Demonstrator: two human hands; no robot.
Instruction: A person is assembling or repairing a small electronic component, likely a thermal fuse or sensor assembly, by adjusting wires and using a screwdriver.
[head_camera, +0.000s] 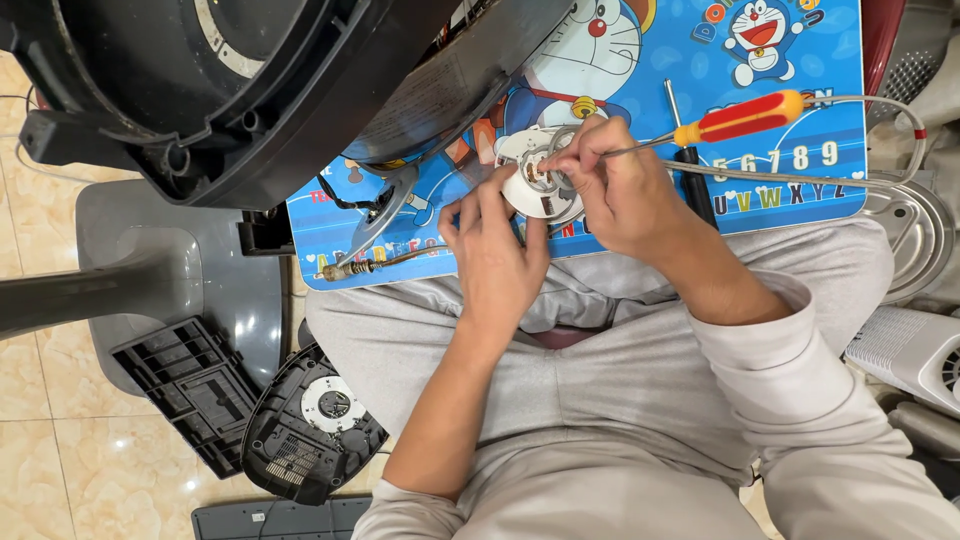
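At the centre of the frame, the left hand (497, 262) grips the edge of a round white disc (538, 185) resting on a blue cartoon-printed board (700, 60) across the lap, while the right hand (612, 180) pinches the thin steel shaft of a screwdriver (740, 118) with a glossy red and yellow handle. With fingers so close to the tip, a slip could plausibly jab the left hand or mar the smooth plastic. A black ribbed housing (250, 90) fills the upper left.

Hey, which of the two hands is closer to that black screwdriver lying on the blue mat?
Right. The right hand is just beside the black screwdriver, holding a red-and-yellow screwdriver. The left hand is farther away, steadying the white round part.
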